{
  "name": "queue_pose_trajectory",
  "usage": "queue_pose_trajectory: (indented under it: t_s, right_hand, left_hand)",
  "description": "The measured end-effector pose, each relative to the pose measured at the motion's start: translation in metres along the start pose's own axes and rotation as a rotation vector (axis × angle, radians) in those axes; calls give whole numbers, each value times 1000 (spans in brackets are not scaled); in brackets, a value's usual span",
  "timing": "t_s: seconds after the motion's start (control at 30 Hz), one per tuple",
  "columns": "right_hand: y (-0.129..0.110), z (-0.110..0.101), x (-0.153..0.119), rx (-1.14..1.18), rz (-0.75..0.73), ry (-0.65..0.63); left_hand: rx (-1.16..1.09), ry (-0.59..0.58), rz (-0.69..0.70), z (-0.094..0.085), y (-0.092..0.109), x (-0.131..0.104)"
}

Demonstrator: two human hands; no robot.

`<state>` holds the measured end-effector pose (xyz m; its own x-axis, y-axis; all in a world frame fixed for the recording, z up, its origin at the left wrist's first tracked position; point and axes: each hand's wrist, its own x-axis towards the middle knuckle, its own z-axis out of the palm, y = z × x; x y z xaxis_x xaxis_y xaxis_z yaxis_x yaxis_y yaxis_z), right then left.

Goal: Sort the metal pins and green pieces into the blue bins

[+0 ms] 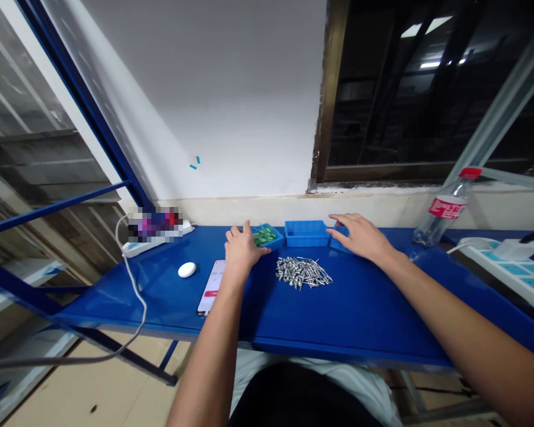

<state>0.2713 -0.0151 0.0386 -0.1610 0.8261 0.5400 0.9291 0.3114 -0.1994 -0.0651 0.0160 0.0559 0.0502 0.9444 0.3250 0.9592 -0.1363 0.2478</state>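
Observation:
My left hand is at the left end of a small blue bin of green pieces, too small to name. Its thumb lies by the bin's front edge, with the other fingers apart from it. My right hand reaches over another blue bin, mostly hidden beneath it, with thumb and fingers spread. Between the hands stands a middle blue bin; its floor is not visible. In front of the bins lies a loose pile of silvery metal pins with thick heads and thin shafts, like blind rivets.
A phone lies partly behind my left forearm, beside a white oval object. Power strips sit at both sides of the blue table. A red-capped bottle stands back right. A cable hangs left.

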Motion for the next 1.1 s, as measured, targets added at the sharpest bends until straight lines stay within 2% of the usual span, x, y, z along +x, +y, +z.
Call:
queue_pose_trajectory:
  t_s: [0.07, 0.13, 0.23, 0.3, 0.4, 0.57, 0.73, 0.83, 0.97, 1.1]
  right_hand:
    - [-6, -3, 1, 125, -6, 53]
    - [-15, -5, 1, 337, 23, 53]
    - [-30, -5, -4, 778, 66, -95]
    - [-39, -4, -10, 1020, 58, -208]
    - [-46, -5, -18, 1177, 81, -228]
    - [-35, -14, -25, 1208, 196, -93]
    - [-15, -25, -26, 1345, 278, -146]
    - [-8, -32, -25, 1327, 297, -175]
    - [-10, -38, -23, 1100, 238, -184]
    - [-19, -32, -18, 894, 153, -217]
  left_hand:
    - [-78, 29, 23, -7, 4, -2]
    - [-203, 40, 69, -14, 12, -4]
    - [-411, 45, 186, -22, 31, -10]
    - [-546, 19, 262, -20, 46, -17]
    - [-708, -60, 315, -9, 67, -29]
    - [-895, -126, 296, 16, 88, -40]
    - [-1022, -302, 339, 22, 94, -47]
    - [-1017, -400, 411, 23, 93, -49]
    - [-910, -346, 525, 30, 92, -49]
    - [-760, -300, 557, 40, 88, -48]
